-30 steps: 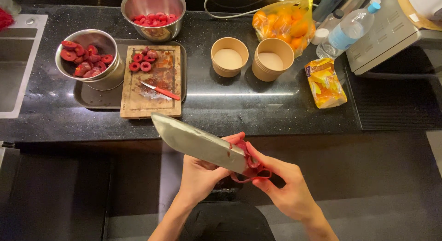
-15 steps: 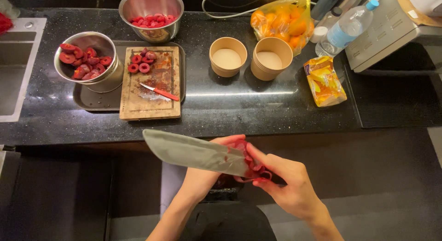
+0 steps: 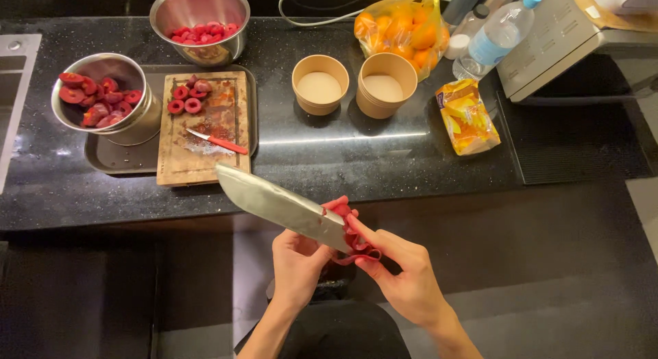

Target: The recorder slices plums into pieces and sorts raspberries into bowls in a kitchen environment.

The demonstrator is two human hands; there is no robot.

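My right hand grips the hidden handle of a large steel knife, whose wide blade points up and left over the counter's front edge. My left hand holds a red fruit against the blade's heel. A curl of red peel hangs between the two hands. Both hands are below the black counter, in front of my body.
A wooden board on a dark tray carries red fruit slices and a small red-handled knife. Two steel bowls hold red pieces. Two paper cups, bagged oranges, a yellow packet and a water bottle stand right.
The knife blade has swung from tilted up-left to lower and back up, while both hands stay together turning the red fruit; the peel strip hangs a little longer.
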